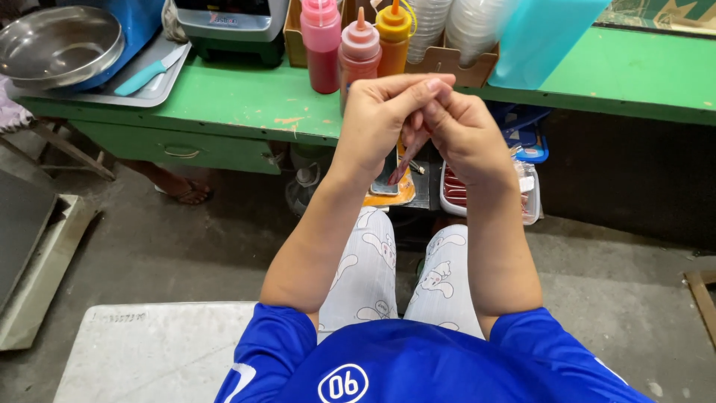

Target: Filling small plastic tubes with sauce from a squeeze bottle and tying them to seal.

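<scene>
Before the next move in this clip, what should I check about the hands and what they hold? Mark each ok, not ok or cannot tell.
1. Both hands in view: left hand and right hand meet in front of the green table: ok.
2. Thin reddish strip pinched between them: ok.
3. Which fingers grip the strip: cannot tell, hidden.
4. Strip intact: cannot tell, only its lower end shows.
5. Tray of red pieces lies below the hands: ok.
6. Sauce bottles upright and capped: ok.
</scene>
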